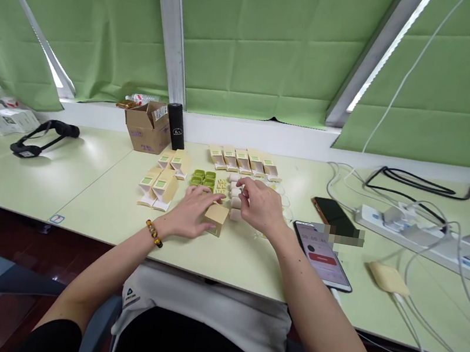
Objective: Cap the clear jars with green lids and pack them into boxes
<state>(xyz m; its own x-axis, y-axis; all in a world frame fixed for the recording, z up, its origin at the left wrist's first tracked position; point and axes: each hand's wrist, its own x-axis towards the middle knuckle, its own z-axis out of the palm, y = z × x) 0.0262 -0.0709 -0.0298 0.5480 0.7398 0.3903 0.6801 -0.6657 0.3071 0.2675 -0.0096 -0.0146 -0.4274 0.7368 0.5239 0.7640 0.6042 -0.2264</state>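
My left hand (190, 215) spans a small cream cardboard box (216, 220), the thumb along its near side and the index finger by its top edge. Just right of that box, my right hand (259, 205) has its thumb and index finger pinched together over several white cylindrical pieces (236, 202); whatever lies in the pinch is too small to make out. Green square pieces (203, 177) and small yellowish pieces (221, 186) stand in groups behind the left hand. Partly hidden by my right hand are clear, rounded pieces (285, 200).
Open cream boxes stand left (165, 186) and in a back row (243, 162). To the right lie a lit phone (323, 256), a dark phone (336, 216), a power strip (425, 242) and loose cables. A brown carton (146, 132) and black cylinder (175, 126) are back left.
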